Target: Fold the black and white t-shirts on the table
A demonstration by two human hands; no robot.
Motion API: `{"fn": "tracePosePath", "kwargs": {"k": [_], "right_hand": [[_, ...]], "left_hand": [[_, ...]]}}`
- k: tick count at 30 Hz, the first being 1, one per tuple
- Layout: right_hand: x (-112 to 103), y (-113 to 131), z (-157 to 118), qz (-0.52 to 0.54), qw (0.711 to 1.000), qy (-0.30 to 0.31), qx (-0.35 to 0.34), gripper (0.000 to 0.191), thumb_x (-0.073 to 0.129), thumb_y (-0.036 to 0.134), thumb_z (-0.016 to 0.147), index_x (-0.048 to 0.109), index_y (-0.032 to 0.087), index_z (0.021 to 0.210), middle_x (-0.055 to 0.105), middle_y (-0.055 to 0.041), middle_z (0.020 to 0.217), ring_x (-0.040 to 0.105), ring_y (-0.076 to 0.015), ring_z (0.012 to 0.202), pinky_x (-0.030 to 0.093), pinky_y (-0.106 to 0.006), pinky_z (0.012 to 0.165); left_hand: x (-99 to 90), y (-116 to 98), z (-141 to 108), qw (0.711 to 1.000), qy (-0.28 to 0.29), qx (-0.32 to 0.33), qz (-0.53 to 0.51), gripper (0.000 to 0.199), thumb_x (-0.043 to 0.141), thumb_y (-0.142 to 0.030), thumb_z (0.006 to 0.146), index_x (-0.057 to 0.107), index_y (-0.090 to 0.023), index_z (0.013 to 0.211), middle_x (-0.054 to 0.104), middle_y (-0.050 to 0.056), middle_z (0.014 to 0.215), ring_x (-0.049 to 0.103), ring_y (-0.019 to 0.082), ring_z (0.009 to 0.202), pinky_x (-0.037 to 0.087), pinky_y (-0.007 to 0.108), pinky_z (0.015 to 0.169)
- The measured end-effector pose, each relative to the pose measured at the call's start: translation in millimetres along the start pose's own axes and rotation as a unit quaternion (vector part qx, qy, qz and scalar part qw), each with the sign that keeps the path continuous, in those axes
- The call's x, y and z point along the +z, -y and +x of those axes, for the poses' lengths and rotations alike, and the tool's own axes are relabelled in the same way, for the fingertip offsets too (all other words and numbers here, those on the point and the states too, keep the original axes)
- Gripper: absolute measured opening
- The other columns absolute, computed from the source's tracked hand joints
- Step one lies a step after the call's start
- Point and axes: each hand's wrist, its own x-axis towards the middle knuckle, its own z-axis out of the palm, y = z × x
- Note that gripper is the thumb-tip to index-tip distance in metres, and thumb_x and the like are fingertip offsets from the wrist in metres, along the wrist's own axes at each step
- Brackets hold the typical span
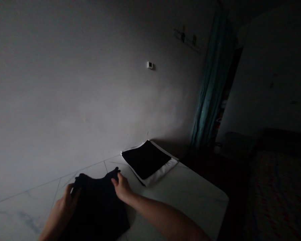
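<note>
A dark cloth [97,204] hangs between my two hands over the near part of a white marbled table [188,197]. My left hand [69,202] is closed on its upper left corner. The upper right corner is pinched in my right hand [121,187], thumb on top. The cloth's top edge sags between the hands, and its lower part runs out of the frame. Beyond my right hand, a stack of folded cloths lies against the wall, with a black cloth [146,160] on top and a white cloth [163,172] beneath it.
Behind the table rises a pale wall [90,83] with a small white device [149,65] on it. A teal curtain [208,83] hangs at the right. Past the table's right edge, a patterned bed cover [278,190] shows dimly. The room is dark.
</note>
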Motion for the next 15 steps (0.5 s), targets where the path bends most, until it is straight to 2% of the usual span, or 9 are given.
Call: {"fn": "tracePosePath", "kwargs": {"k": [2, 4, 7, 9, 11, 12, 15], "right_hand": [[-52, -11, 11, 0.002, 1.0, -0.017, -0.009, 0.034, 0.06, 0.026, 0.091, 0.065, 0.016, 0.123, 0.069, -0.016, 0.123, 0.062, -0.032, 0.12, 0.05, -0.043, 0.101], [-111, -22, 27, 0.008, 1.0, -0.006, -0.028, 0.028, 0.057, 0.027, 0.093, 0.068, 0.016, 0.116, 0.072, -0.0138, 0.116, 0.066, -0.0287, 0.113, 0.051, -0.04, 0.098], [-192, -42, 65, 0.032, 0.998, 0.002, -0.057, 0.026, 0.057, 0.028, 0.093, 0.069, 0.018, 0.114, 0.072, -0.0094, 0.117, 0.067, -0.0237, 0.11, 0.05, -0.037, 0.098], [-232, -59, 99, 0.057, 0.997, 0.004, -0.047, 0.027, 0.057, 0.029, 0.093, 0.068, 0.019, 0.116, 0.072, -0.0074, 0.118, 0.067, -0.0219, 0.108, 0.051, -0.036, 0.097], [-254, -81, 136, 0.103, 0.994, 0.025, -0.032, 0.029, 0.057, 0.032, 0.093, 0.067, 0.02, 0.117, 0.072, -0.0069, 0.117, 0.068, -0.0208, 0.106, 0.052, -0.036, 0.096], [-258, -95, 153, 0.125, 0.991, 0.034, -0.026, 0.03, 0.057, 0.034, 0.094, 0.067, 0.02, 0.118, 0.072, -0.0073, 0.117, 0.068, -0.0206, 0.104, 0.053, -0.036, 0.095], [-242, -137, 194, 0.114, 0.993, 0.01, -0.005, 0.032, 0.058, 0.039, 0.093, 0.067, 0.021, 0.118, 0.071, -0.0084, 0.119, 0.068, -0.0209, 0.105, 0.051, -0.037, 0.097]], "left_hand": [[22.5, -35, 2, 0.999, -0.001, -0.023, -0.033, 0.041, 0.052, -0.062, 0.068, 0.056, -0.032, 0.095, 0.057, -0.002, 0.052, 0.054, 0.024, 0.041, 0.041, 0.034, 0.044], [48.6, -74, 8, 0.995, 0.007, -0.053, -0.083, 0.048, 0.051, -0.065, 0.072, 0.054, -0.028, 0.103, 0.054, -0.004, 0.051, 0.056, 0.023, 0.045, 0.042, 0.032, 0.045], [94.3, -123, 31, 0.98, 0.0, -0.063, -0.188, 0.052, 0.052, -0.066, 0.076, 0.053, -0.024, 0.107, 0.066, 0.001, 0.074, 0.065, 0.023, 0.067, 0.05, 0.031, 0.056], [128.7, -140, 54, 0.963, -0.022, -0.061, -0.261, 0.049, 0.054, -0.062, 0.08, 0.053, -0.022, 0.109, 0.068, 0.004, 0.092, 0.067, 0.023, 0.083, 0.054, 0.031, 0.068], [164.6, -145, 81, 0.947, -0.036, -0.071, -0.31, 0.042, 0.053, -0.054, 0.085, 0.053, -0.021, 0.111, 0.068, 0.006, 0.1, 0.067, 0.022, 0.09, 0.054, 0.031, 0.075], [182.2, -143, 94, 0.944, -0.038, -0.081, -0.319, 0.038, 0.052, -0.049, 0.087, 0.052, -0.021, 0.112, 0.067, 0.007, 0.101, 0.067, 0.021, 0.092, 0.054, 0.031, 0.078], [228.7, -129, 126, 0.957, -0.043, -0.152, -0.243, 0.023, 0.047, -0.035, 0.093, 0.052, -0.019, 0.11, 0.067, 0.008, 0.103, 0.067, 0.021, 0.098, 0.054, 0.032, 0.085]]}}
